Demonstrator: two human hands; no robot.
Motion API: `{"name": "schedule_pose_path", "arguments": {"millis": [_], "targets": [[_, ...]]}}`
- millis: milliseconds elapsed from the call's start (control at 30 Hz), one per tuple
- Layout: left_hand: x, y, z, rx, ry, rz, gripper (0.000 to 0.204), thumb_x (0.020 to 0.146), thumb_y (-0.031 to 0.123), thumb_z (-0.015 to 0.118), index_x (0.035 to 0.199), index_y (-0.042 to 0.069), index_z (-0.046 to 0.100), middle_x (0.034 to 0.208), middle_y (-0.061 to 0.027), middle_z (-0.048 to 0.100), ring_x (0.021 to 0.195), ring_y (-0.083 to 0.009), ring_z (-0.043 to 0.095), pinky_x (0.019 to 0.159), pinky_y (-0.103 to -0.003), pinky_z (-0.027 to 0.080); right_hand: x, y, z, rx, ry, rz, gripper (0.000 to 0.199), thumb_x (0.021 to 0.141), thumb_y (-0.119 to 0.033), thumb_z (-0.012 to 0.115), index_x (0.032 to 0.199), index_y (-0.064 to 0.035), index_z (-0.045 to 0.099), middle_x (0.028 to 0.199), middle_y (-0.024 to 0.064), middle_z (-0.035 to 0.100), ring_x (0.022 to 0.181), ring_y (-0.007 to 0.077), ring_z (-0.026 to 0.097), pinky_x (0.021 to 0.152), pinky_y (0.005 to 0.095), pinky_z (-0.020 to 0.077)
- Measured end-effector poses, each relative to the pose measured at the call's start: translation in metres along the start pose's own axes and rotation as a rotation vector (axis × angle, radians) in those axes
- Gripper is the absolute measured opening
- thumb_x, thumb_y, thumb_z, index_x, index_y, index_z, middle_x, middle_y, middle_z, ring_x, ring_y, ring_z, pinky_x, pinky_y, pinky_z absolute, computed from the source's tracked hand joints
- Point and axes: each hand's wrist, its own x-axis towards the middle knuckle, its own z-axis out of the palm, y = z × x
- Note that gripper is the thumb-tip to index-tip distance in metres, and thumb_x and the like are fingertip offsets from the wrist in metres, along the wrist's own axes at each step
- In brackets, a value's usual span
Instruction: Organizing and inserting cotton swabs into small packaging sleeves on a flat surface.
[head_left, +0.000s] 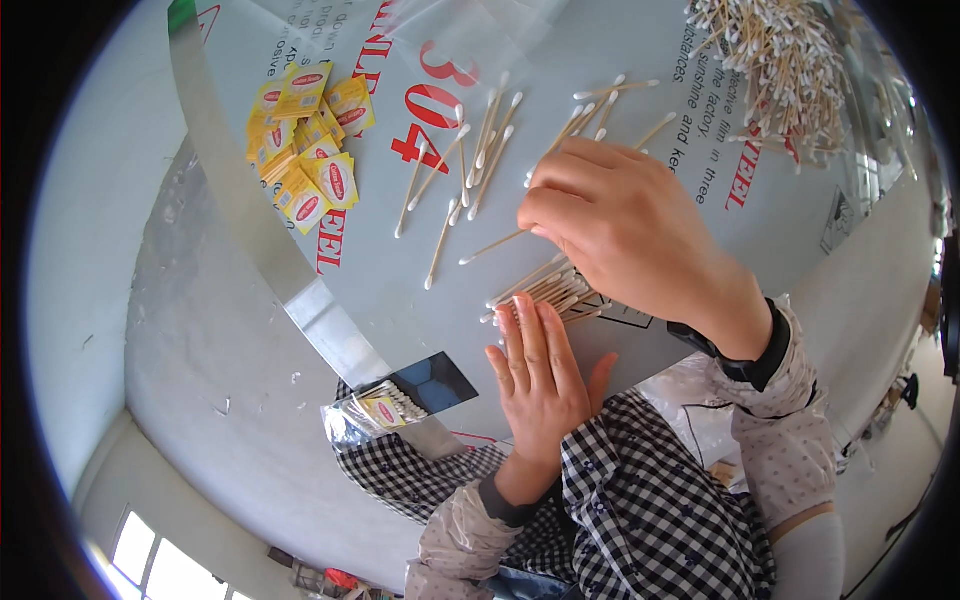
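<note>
My left hand (542, 385) lies with its fingers stretched out, the tips resting on a small bundle of wooden cotton swabs (550, 288) near the front edge of the table. Just beyond it, my right hand (625, 220) is closed in a pinch. One cotton swab (493, 246) sticks out to the left from its fingertips; the hand hides the other end. Several loose cotton swabs (490, 150) are scattered ahead of the bundle. More swabs (600, 100) lie partly behind the right hand.
A large heap of cotton swabs (775, 70) sits at the far right. Small yellow printed cards (300, 140) lie piled at the left. At the front edge, a clear bag of swabs with a yellow card (372, 412) lies by a dark blue rectangle (437, 383). Printed film covers the table (385, 300).
</note>
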Motion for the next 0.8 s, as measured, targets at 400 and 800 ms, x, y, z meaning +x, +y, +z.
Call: {"name": "schedule_pose_path", "arguments": {"millis": [400, 800], "targets": [[0.037, -0.001, 0.003, 0.121, 0.025, -0.026, 0.097, 0.092, 0.071, 0.04, 0.147, -0.01, 0.035, 0.154, -0.0288, 0.034, 0.146, -0.0413, 0.029, 0.118, -0.053, 0.021, -0.049, -0.002, -0.025, 0.209, 0.168, 0.272, 0.019, 0.081, 0.005, 0.066, 0.096, -0.0051, 0.069, 0.097, 0.0052, 0.066, 0.08, 0.0239, 0.063, 0.067, 0.0355, 0.0511], [0.041, 0.007, 0.006, 0.162, 0.053, -0.047, 0.106, 0.089, 0.079, 0.032, 0.144, -0.012, 0.038, 0.152, -0.0304, 0.036, 0.144, -0.0449, 0.032, 0.116, -0.055, 0.025, -0.067, -0.005, -0.014, 0.283, 0.132, 0.372, 0.025, 0.085, 0.006, 0.063, 0.108, -0.0048, 0.065, 0.099, 0.0094, 0.063, 0.081, 0.0253, 0.062, 0.066, 0.0336, 0.0509]]}}
